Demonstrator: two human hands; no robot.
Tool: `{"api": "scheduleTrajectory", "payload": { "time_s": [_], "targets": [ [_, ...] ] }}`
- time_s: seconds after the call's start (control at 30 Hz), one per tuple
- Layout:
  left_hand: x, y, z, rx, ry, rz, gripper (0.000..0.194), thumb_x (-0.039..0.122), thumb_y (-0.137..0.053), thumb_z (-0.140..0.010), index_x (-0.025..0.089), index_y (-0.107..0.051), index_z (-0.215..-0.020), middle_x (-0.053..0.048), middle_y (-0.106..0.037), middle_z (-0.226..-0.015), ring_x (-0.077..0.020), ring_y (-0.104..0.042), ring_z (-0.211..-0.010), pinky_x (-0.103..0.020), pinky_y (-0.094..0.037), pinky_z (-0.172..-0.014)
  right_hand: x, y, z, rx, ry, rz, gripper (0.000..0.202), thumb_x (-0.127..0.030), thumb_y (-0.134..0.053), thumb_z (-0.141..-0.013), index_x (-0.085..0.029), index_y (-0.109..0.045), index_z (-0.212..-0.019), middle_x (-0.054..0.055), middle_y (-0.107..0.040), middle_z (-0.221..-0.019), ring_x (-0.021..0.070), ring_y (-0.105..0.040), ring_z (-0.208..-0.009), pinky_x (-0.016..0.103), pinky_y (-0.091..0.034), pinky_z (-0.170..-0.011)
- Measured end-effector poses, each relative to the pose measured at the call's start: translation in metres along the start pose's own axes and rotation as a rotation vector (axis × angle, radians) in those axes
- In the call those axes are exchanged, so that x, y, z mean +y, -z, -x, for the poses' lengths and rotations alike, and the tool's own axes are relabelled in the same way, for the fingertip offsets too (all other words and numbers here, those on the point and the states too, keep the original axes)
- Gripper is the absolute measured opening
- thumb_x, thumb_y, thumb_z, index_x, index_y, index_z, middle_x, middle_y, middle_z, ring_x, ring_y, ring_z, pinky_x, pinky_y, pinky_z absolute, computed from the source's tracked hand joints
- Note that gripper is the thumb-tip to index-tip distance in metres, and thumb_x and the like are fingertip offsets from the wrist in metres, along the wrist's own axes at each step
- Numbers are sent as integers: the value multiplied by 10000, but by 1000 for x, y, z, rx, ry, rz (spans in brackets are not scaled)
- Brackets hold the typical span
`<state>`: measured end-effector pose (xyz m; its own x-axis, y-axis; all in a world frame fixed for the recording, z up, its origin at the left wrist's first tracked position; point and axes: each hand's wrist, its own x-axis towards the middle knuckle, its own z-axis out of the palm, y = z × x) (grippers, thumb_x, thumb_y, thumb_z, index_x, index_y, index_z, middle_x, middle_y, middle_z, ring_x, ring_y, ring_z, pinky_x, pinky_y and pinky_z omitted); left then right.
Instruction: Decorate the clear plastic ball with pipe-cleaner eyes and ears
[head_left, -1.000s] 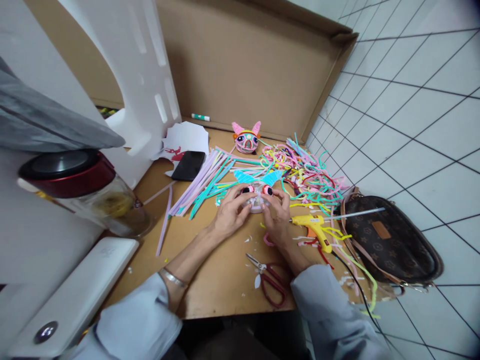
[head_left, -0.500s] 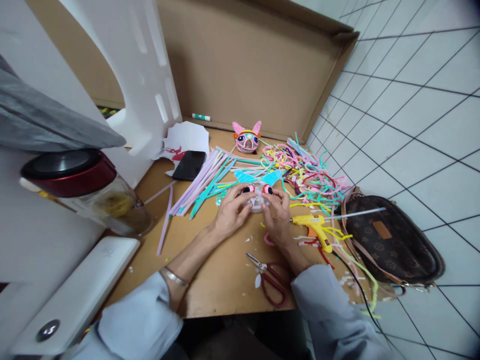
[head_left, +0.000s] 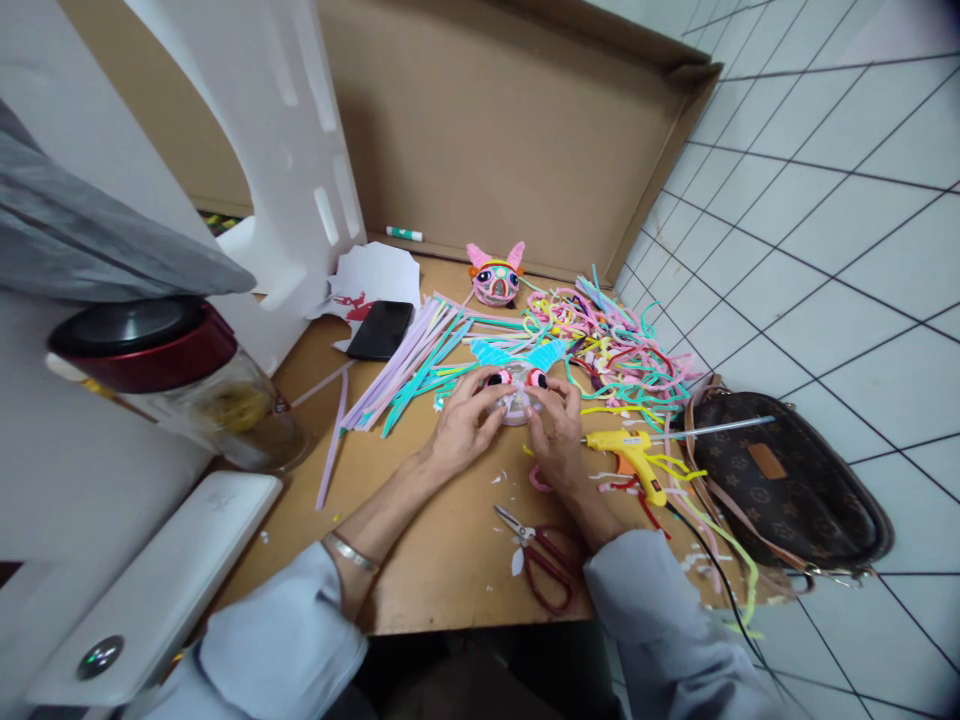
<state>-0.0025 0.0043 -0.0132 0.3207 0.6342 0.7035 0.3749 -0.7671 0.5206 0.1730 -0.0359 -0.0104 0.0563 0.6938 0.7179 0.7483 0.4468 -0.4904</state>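
Observation:
Between my two hands is a clear plastic craft animal head [head_left: 517, 405] with blue fuzzy ears and red-and-black eyes. My left hand [head_left: 469, 410] grips its left side, fingers bent near one eye. On the other side my right hand [head_left: 555, 420] holds it, thumb and fingers close to the other eye. The fingers partly cover the head's lower front. Behind it sits a similar pink-eared craft head [head_left: 495, 280]. Red-handled scissors [head_left: 540, 560] lie open below my right hand, and a yellow glue gun [head_left: 634, 458] rests to the right.
Pipe cleaners [head_left: 412, 360] lie left of the heads, and a tangled heap [head_left: 607, 340] lies right. A black phone [head_left: 381, 330], a glass flask [head_left: 240, 410] and a white power bank [head_left: 157, 590] are at left. A brown handbag [head_left: 787, 480] stands by the tiled wall.
Both hands keep nearly the same hold on the blue-eared head. The whole view has shifted very slightly; nothing else has visibly moved.

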Motion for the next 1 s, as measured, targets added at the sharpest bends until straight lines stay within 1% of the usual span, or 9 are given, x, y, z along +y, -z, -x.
{"api": "scheduleTrajectory", "payload": {
  "time_s": [0.13,0.3,0.5,0.67,0.8,0.9,1.0],
  "targets": [
    [0,1,0,-20,15,-43,312,200,-558,-951,242,-682,-1235,-106,-596,-1381,-263,-562,-1288,-486,-482,-1100,-1,1,0,-15,-13,-1,299,-331,-519,-972,-222,-716,-1169,119,-534,-1201,266,-565,-1186,496,-505,-1041],
    [1,2,0,-8,0,-20,310,201,-555,-960,209,-680,-1243,-129,-592,-1378,-264,-563,-1285,-471,-490,-1091,-1,0,0,1,-2,-17,295,-322,-518,-970,-219,-719,-1160,114,-531,-1191,262,-563,-1173,491,-500,-1042],
    [3,4,-1,-30,17,-23,315,217,-548,-967,238,-679,-1252,-110,-585,-1386,-258,-561,-1291,-469,-485,-1106,-1,0,-1,3,1,-15,296,-330,-520,-971,-213,-718,-1156,118,-532,-1187,259,-572,-1157,487,-513,-1032],
    [0,3,0,-29,16,-45,311,226,-555,-962,236,-680,-1247,-112,-592,-1385,-266,-567,-1281,-478,-490,-1094,0,0,-1,10,17,21,302,-341,-502,-981,-225,-714,-1162,114,-537,-1184,254,-582,-1156,483,-527,-1023],
    [1,4,0,-32,12,-47,310,223,-554,-964,237,-682,-1246,-109,-597,-1378,-262,-570,-1273,-468,-492,-1090,0,0,0,2,2,-4,289,-326,-520,-973,-224,-713,-1164,116,-536,-1187,259,-578,-1161,489,-518,-1029],
    [1,3,0,-19,5,-34,300,222,-560,-964,224,-690,-1234,-115,-600,-1369,-263,-574,-1261,-462,-496,-1082,1,-1,0,25,2,-47,270,-312,-548,-956,-213,-715,-1144,117,-542,-1172,267,-580,-1148,493,-519,-1014],
    [0,-3,0,26,-2,-7,283,220,-583,-953,198,-703,-1208,-129,-611,-1350,-271,-582,-1245,-458,-507,-1061,2,0,0,63,8,-86,242,-290,-591,-931,-195,-706,-1122,120,-551,-1149,269,-586,-1132,476,-537,-978]
  ]
}}
